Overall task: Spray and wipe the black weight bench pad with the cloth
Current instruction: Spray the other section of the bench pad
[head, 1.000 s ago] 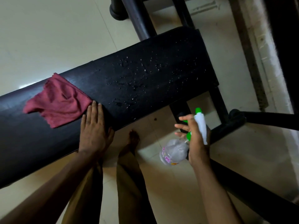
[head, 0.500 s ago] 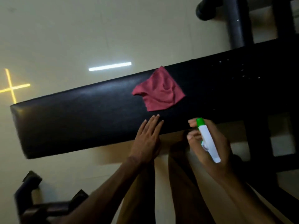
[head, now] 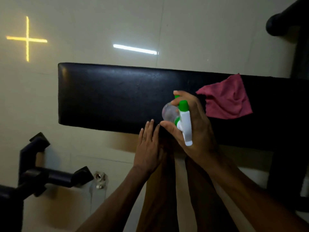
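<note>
Gripping the sprayer [head: 184,121] in the right hand [head: 194,129], fingers curled round its clear bottle and green-and-white head, above the near edge of the pad [head: 108,99]. Resting the left hand [head: 148,148] flat, fingers straight, fingertips touching the pad's near edge just left of the sprayer. Lying crumpled on the pad's surface, just right of the sprayer: the red cloth [head: 227,99]. Standing on the floor [head: 83,30] beyond the pad's left end: a black frame [head: 50,178].

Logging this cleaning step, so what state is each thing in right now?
bench pad: bare at the left end.
cloth: crumpled, lying on the pad, untouched.
spray bottle: held over the pad.
right hand: grips the bottle.
left hand: flat, fingertips on the pad's near edge.
</note>
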Motion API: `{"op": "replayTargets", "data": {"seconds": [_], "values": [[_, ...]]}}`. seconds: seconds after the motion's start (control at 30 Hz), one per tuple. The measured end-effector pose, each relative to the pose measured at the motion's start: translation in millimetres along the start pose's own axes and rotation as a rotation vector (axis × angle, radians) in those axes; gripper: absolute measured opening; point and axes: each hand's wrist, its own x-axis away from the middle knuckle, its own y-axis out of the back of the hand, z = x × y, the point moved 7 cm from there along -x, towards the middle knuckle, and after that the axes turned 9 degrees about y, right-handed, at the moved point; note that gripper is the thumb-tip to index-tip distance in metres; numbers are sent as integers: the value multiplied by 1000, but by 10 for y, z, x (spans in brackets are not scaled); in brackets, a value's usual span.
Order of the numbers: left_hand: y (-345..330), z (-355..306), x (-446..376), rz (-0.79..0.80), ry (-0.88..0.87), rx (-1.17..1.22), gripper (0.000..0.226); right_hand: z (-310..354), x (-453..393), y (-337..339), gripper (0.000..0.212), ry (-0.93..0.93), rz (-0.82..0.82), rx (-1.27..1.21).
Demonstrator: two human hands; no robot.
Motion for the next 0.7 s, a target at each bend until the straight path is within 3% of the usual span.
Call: {"op": "replayTargets", "data": {"seconds": [0.17,0.27,0.6,0.7], "values": [[-51,-15,-21,15,5,67,76,-184,-138,-316,68,-115,152,62],[-31,-36,-25,12,-7,88,76,-176,-182,-308,65,-119,125,87],[133,-176,-78,-33,-101,97,76,-285,6,-161,95,-203,187,-4],[149,-259,-62,-24,-134,29,77,-365,156,-26,83,-221,192,21]]}}
